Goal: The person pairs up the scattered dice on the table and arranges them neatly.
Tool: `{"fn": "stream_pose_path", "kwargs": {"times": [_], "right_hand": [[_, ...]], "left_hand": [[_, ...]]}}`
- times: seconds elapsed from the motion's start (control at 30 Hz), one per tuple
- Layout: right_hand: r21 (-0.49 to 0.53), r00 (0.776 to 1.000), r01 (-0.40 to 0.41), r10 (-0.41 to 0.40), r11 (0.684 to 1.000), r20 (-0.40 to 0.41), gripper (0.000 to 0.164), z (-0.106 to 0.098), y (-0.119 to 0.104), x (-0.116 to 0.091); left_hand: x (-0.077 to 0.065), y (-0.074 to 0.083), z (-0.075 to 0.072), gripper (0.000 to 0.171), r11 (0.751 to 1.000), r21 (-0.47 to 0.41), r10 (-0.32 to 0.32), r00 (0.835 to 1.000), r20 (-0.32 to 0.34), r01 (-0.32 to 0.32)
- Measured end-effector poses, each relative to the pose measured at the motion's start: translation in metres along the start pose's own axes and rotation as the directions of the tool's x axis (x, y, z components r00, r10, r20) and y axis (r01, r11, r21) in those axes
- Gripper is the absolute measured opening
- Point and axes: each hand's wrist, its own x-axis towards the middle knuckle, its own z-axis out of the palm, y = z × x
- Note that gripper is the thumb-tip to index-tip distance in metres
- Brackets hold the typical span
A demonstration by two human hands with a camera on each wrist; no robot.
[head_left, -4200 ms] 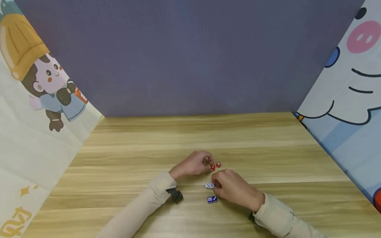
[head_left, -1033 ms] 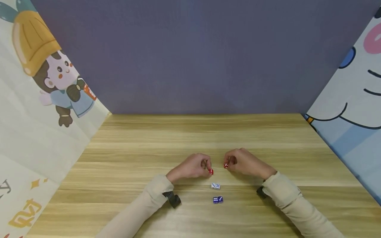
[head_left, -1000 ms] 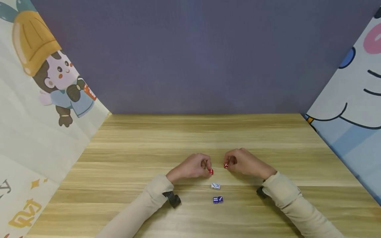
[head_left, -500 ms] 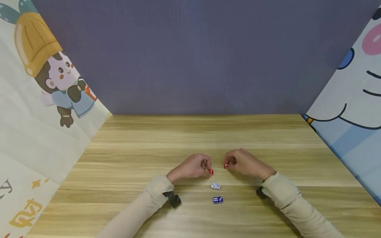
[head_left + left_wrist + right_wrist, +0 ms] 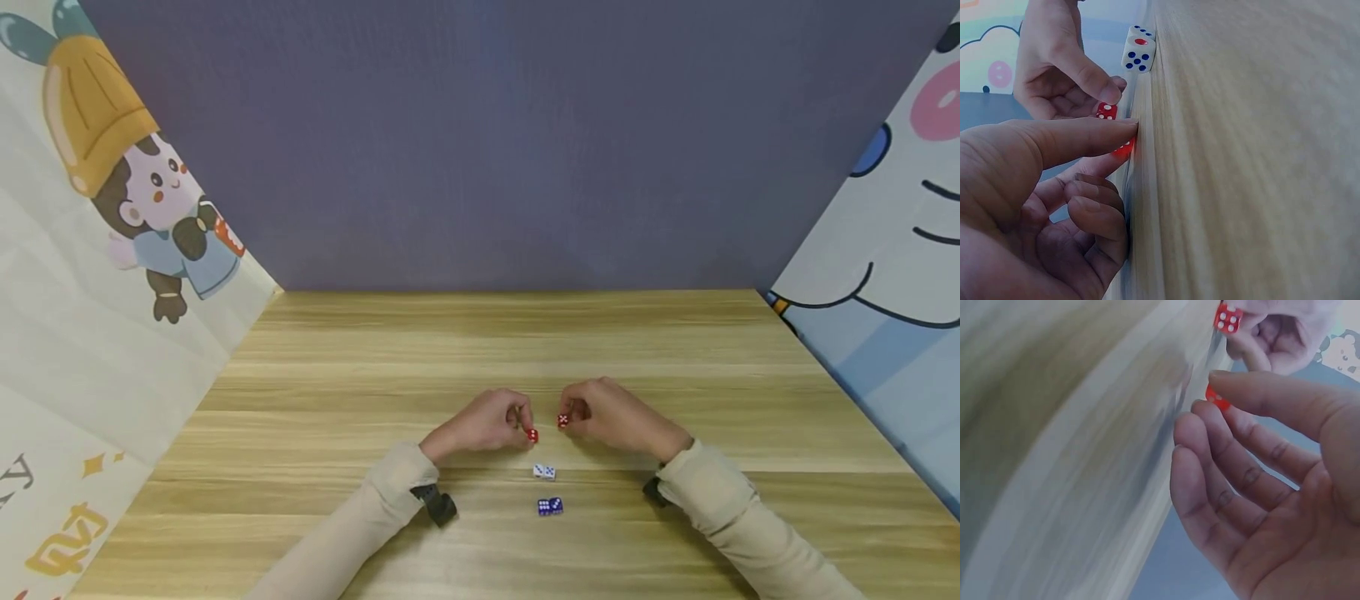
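In the head view my left hand [image 5: 487, 422] pinches a red die [image 5: 532, 435] between thumb and forefinger, low over the table. Facing it across a small gap, my right hand [image 5: 617, 418] pinches a second red die [image 5: 563, 421]. Both red dice carry white dots. Nearer to me lie two white dice [image 5: 544, 472] with blue dots, side by side. Closer still sits a pair of dark blue dice [image 5: 550, 506], also touching each other. The left wrist view shows my left thumb [image 5: 1085, 137] covering most of its die.
The wood-grain tabletop [image 5: 375, 358] ends at a plain grey-purple wall [image 5: 510, 150]. Cartoon-printed sheets flank it, one on the left [image 5: 82, 333] and another on the right [image 5: 900, 358]. A dark camera strap [image 5: 435, 503] is on the left wrist.
Earlier the right hand was by the white dice; it then moved away to pinch the farther red die. Since half a second ago it has shifted slightly left with that die. The left hand stays put.
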Motion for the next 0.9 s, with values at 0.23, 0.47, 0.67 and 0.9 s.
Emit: {"fn": "stream_pose_path", "kwargs": {"times": [0.23,0.47,0.67,0.9], "right_hand": [[-0.011,0.998,0.046,-0.046,0.999,-0.031,0.012,0.01,-0.006,0.002],[-0.026,0.996,0.075,-0.075,0.997,-0.04,0.012,0.021,-0.012,0.004],[-0.047,0.992,0.108,-0.111,0.993,-0.053,0.015,0.025,-0.017,0.007],[-0.056,0.993,0.097,-0.101,0.994,-0.06,0.013,0.025,-0.019,0.005]], "left_hand": [[0.0,0.001,0.0,0.015,1.0,-0.003,0.02,1.0,-0.004,-0.02],[0.0,0.002,0.001,0.015,1.0,0.015,0.021,1.0,-0.003,-0.021],[-0.001,0.003,0.003,0.016,1.0,0.01,0.014,1.0,0.008,-0.014],[0.001,0.002,0.006,0.017,0.999,0.027,0.029,1.0,-0.006,-0.029]]}}
